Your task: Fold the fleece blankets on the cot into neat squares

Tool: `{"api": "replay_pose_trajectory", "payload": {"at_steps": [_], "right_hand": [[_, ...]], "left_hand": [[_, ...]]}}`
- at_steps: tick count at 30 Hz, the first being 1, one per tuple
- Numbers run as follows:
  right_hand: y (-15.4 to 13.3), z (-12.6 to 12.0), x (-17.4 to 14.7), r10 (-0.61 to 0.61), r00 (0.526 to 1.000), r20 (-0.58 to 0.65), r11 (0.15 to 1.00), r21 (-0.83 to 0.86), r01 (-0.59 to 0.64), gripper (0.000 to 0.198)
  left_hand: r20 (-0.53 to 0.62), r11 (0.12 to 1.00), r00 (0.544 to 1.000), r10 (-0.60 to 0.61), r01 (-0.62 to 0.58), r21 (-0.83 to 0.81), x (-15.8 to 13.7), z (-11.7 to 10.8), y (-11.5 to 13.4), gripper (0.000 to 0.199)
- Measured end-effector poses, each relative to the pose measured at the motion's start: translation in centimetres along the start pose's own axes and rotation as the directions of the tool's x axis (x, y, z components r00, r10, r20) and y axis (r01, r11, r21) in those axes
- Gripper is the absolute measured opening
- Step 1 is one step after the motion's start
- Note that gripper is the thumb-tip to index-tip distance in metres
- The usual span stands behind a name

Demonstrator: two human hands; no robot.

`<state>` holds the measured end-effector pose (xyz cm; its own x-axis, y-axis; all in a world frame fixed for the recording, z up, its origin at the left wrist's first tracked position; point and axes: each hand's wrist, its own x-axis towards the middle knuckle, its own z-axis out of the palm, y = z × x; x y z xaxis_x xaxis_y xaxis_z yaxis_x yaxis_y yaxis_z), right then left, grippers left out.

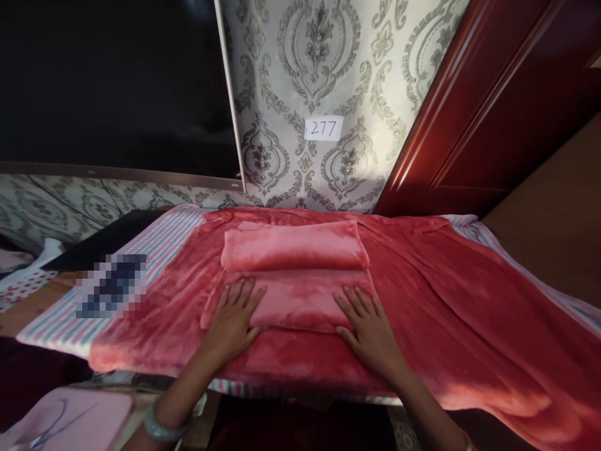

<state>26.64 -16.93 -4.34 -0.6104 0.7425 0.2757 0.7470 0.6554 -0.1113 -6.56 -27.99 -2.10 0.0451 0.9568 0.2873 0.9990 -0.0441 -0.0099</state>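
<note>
A pink plush cloth (295, 247) lies in the middle of the table, its far part rolled or folded over into a thick band and its near part flat. My left hand (233, 322) rests on the near left corner of this cloth, palm down with fingers spread. On the near right corner lies my right hand (369, 329), also flat with its fingers apart. Under the cloth spreads a larger red plush blanket (432, 300), wrinkled on the right side. Neither hand grips anything.
A striped cloth (176, 235) shows under the blanket. A blurred dark object (113, 285) lies at the left. Behind are a large black screen (117, 88), a patterned wall with a paper marked 277 (323, 128), and a red wooden door (460, 125). A pink stool-like surface (79, 419) stands at lower left.
</note>
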Motion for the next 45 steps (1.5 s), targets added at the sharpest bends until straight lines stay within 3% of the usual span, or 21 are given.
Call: {"api": "replay_pose_trajectory", "payload": {"at_steps": [4,7,13,19,24,26,31,35,37,40,45], "right_hand": [[2.3,0.9,-2.5,0.095,0.991,-0.095,0.994,0.056,-0.09,0.063],[2.9,1.3,-3.4,0.118,0.986,-0.117,0.987,0.122,-0.103,0.063],[3.5,1.7,-3.3,0.138,0.981,-0.137,0.972,0.21,-0.107,0.059],[4.3,2.3,-3.3,0.135,0.975,-0.178,0.963,0.255,-0.087,0.054],[3.9,2.3,-3.1,0.148,0.969,-0.199,0.962,0.257,-0.094,0.052],[3.8,2.3,-3.1,0.151,0.968,-0.201,0.962,0.253,-0.097,0.052],[3.7,2.4,-3.0,0.143,0.965,-0.221,0.966,0.242,-0.087,0.052],[3.6,2.3,-2.8,0.148,0.964,-0.22,0.966,0.242,-0.093,0.052],[3.6,2.2,-2.7,0.15,0.965,-0.214,0.965,0.243,-0.095,0.051],[3.4,1.9,-2.7,0.153,0.967,-0.202,0.964,0.245,-0.101,0.052],[3.1,1.4,-2.6,0.158,0.966,-0.204,0.964,0.243,-0.106,0.052]], "left_hand": [[-0.016,0.994,0.995,-0.103,0.104,0.018,-1.9,0.0,-3.0,0.072],[-0.018,0.993,0.994,-0.112,0.111,-0.048,-2.7,0.4,-4.3,0.071],[-0.042,0.983,0.994,-0.103,0.095,-0.159,-3.6,0.4,-5.8,0.068],[-0.055,0.956,0.979,-0.195,0.177,-0.232,-4.2,-0.9,-6.8,0.058],[-0.306,0.961,0.935,-0.18,0.1,-0.259,1.0,-3.5,-5.9,0.046],[-0.33,0.969,0.936,-0.124,0.042,-0.244,4.5,-4.5,-4.8,0.046],[-0.138,0.98,0.99,0.012,-0.039,-0.194,13.4,-5.7,-2.3,0.051],[0.065,0.986,0.998,-0.018,0.029,-0.165,18.2,-6.2,-1.4,0.043],[0.127,0.987,0.991,-0.045,0.064,-0.149,19.7,-6.4,-1.1,0.04],[0.123,0.989,0.991,-0.05,0.066,-0.136,20.5,-6.8,-0.6,0.033],[0.024,0.998,1.0,0.002,0.0,-0.06,18.1,-7.7,1.2,0.019]]}}
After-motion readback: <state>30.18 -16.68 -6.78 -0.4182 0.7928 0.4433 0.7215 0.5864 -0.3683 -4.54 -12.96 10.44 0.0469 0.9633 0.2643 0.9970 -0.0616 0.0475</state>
